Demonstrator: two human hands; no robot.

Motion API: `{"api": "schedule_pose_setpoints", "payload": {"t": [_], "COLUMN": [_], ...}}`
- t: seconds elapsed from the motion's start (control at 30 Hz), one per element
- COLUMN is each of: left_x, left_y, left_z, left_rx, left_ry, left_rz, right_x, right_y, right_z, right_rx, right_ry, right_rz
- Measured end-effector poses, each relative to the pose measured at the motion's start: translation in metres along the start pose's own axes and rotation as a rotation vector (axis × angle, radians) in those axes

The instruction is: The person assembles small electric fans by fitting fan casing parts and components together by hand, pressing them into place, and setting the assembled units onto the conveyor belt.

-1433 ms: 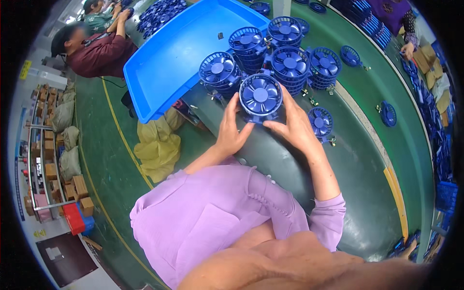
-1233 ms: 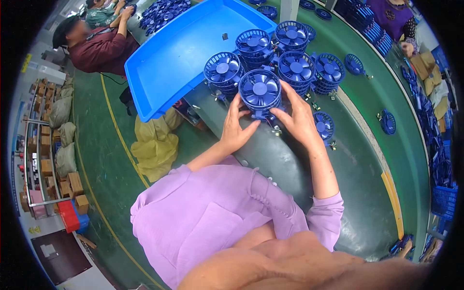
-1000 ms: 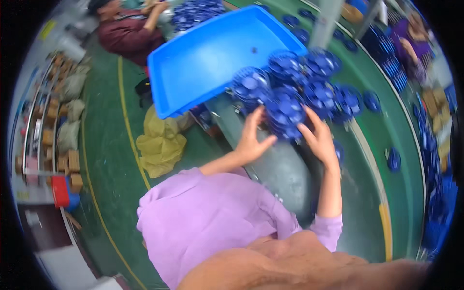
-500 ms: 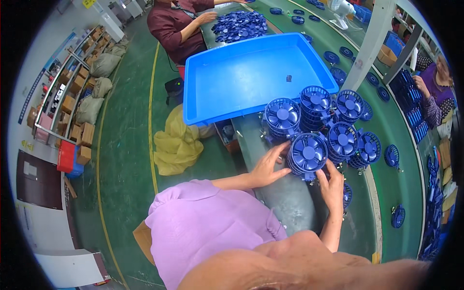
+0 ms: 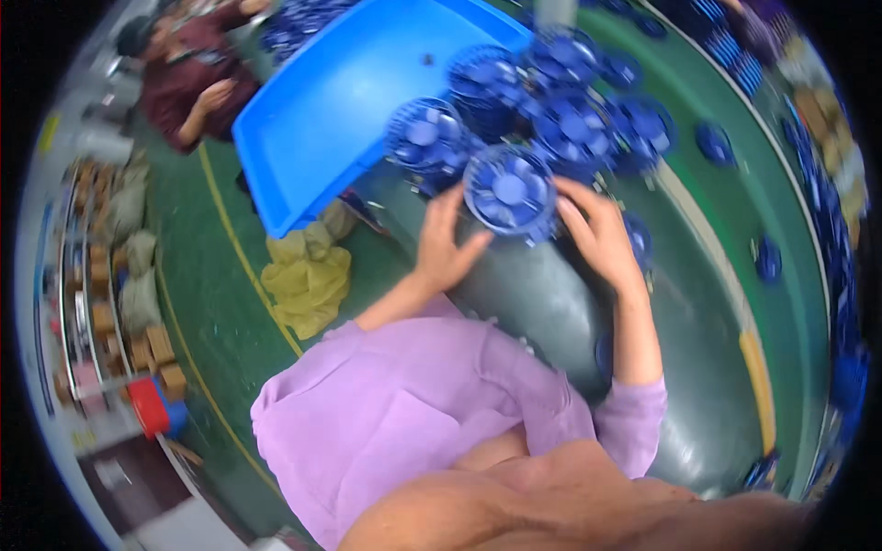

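Observation:
Blue round fan heads with caged rims stand in several stacks on the dark work table (image 5: 514,285). The nearest stack of fan heads (image 5: 511,189) is between my two hands. My left hand (image 5: 447,243) curves along its left side, with the thumb at its lower front edge. On its right side, the fingers of my right hand (image 5: 597,230) rest against the rim. Close behind are another stack at the left (image 5: 424,136), one behind it (image 5: 484,78) and one at the right (image 5: 571,129). Motion blurs the picture, and the fingertips' far ends are partly hidden.
A large blue tray (image 5: 322,110) lies beyond the stacks at the left. A green conveyor belt (image 5: 735,216) runs along the right, carrying single fan heads (image 5: 768,259). A co-worker in a dark red top (image 5: 197,78) is at the far left. Yellow cloth (image 5: 308,285) lies on the floor.
The view has turned, so the tray and stacks appear further up and left. Both hands stay around the nearest stack of fan heads.

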State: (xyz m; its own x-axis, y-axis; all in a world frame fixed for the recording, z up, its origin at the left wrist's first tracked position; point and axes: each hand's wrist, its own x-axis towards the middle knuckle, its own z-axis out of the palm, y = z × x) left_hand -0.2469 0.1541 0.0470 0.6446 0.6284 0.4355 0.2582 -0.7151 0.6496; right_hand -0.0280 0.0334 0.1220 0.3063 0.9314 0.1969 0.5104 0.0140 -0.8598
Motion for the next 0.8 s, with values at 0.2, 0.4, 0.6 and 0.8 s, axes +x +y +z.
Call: {"api": "schedule_pose_setpoints", "payload": {"t": [0.2, 0.4, 0.6, 0.8], "left_x": [0.002, -0.030, -0.040, 0.003], "left_y": [0.007, 0.012, 0.052, 0.103], "left_z": [0.002, 0.002, 0.027, 0.059], "left_rx": [-0.084, -0.182, -0.327, -0.486], "left_ry": [-0.014, 0.051, -0.393, -0.549], "left_rz": [0.025, -0.071, 0.160, 0.258], "right_x": [-0.018, -0.065, -0.137, -0.175], "right_y": [0.010, 0.029, 0.081, 0.147], "right_z": [-0.016, -0.047, -0.114, -0.234], "right_rx": [-0.040, -0.153, -0.183, -0.625], "right_ry": [0.117, 0.243, 0.517, 0.929], "right_rz": [0.016, -0.007, 0.273, 0.317]}}
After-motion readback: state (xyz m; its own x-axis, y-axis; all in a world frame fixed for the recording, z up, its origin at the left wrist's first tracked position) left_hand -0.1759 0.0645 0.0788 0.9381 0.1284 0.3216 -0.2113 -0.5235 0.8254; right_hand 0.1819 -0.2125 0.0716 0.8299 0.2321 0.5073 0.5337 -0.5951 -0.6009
